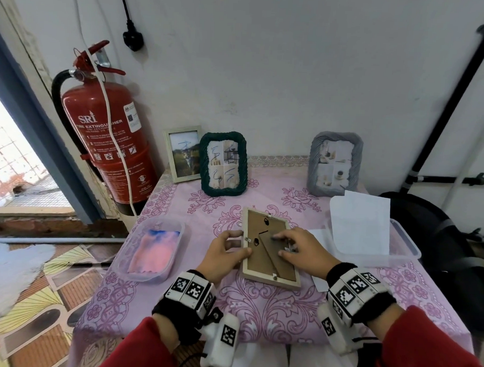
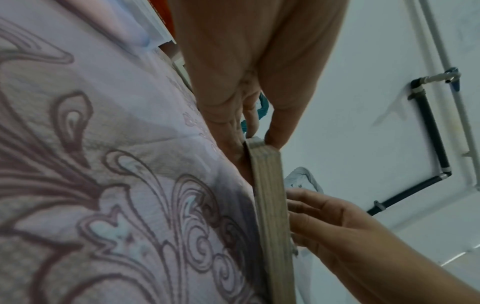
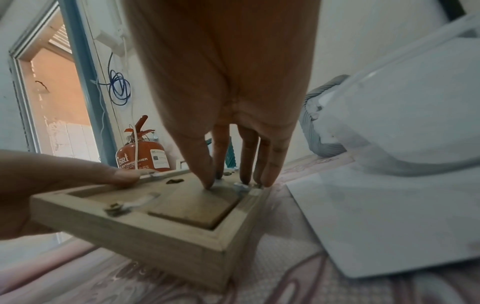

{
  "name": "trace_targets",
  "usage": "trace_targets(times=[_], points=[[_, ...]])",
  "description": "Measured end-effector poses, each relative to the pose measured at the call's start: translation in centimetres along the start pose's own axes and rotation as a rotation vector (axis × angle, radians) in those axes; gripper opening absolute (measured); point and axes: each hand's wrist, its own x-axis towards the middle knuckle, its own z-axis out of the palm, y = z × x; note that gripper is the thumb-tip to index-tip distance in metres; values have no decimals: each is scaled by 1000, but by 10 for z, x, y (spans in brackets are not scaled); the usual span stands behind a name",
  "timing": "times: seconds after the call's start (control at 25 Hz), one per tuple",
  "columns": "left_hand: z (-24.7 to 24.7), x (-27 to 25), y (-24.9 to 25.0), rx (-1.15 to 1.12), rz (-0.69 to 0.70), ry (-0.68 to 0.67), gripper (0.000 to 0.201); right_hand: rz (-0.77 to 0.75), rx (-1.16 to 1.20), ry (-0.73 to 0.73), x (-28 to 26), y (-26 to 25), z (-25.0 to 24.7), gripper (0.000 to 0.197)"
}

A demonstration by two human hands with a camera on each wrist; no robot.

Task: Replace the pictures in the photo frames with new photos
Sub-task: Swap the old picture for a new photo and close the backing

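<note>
A pale wooden frame (image 1: 271, 248) lies face down near the middle of the tabletop (image 1: 271, 312), its brown backing board facing up. The left hand (image 1: 224, 254) pinches the frame's left edge between thumb and fingers. The right hand (image 1: 304, 251) rests on the backing, fingers spread and straight, fingertips (image 3: 207, 183) pressing near the small metal clips. Three more frames stand along the far edge: a pale one (image 1: 182, 153), a green one (image 1: 223, 163) and a grey one (image 1: 336, 164). White sheets (image 1: 361, 222) lie in a clear tray (image 1: 407, 246) at the right edge. Another tray (image 1: 152, 248) with pink cloth sits at the left edge.
</note>
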Motion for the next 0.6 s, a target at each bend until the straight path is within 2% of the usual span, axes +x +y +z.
trace_targets(times=[0.24,0.4,0.6], points=[[13,-10,18,-120,143,-26,55,-73,178,199,-2,-23,-16,36],[24,-15,41,-44,302,-42,60,-93,358,335,0,-47,-41,35],[40,-23,65,36,484,-65,60,-118,644,408,0,-73,-64,32]])
